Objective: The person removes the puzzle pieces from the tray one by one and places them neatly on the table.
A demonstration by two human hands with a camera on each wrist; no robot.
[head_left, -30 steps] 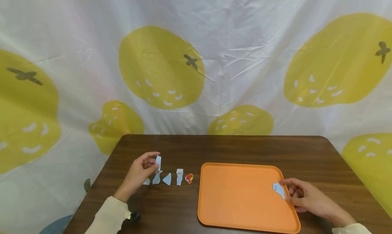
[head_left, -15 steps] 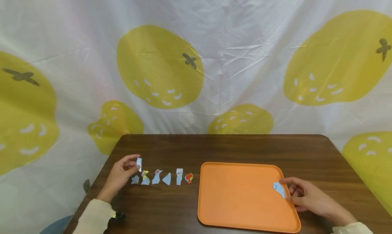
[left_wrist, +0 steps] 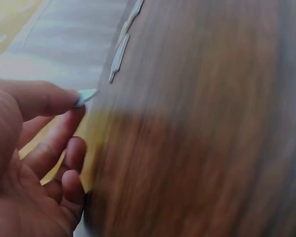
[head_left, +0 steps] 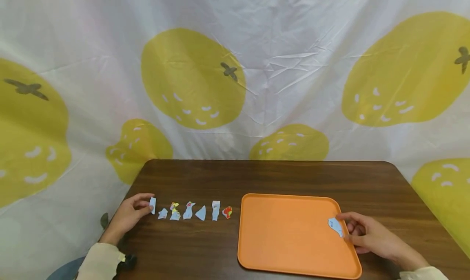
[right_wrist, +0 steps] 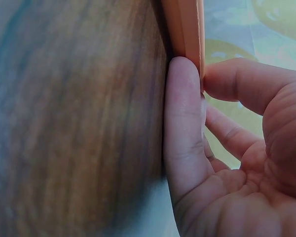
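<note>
My left hand (head_left: 126, 215) pinches a small pale blue paper scrap (head_left: 152, 206) between thumb and fingers, at the left end of a row of scraps. The left wrist view shows this paper scrap (left_wrist: 87, 97) at the fingertips, beyond the table edge from that angle. At the right rim of an orange tray (head_left: 293, 231), my right hand (head_left: 371, 235) grips the edge with curled fingers. Another light blue scrap (head_left: 335, 227) lies on the tray beside those fingertips. In the right wrist view, the fingers (right_wrist: 182, 118) press against the tray wall (right_wrist: 182, 29).
Several torn scraps lie in a row on the dark wooden table (head_left: 191, 247), among them a red and yellow one (head_left: 227, 212) and a triangular one (head_left: 200, 213). A lemon-patterned curtain (head_left: 257, 76) hangs behind the table.
My left hand has moved left and slightly down with its scrap, from above the row to its left end, uncovering other scraps. The right hand and tray have stayed put.
</note>
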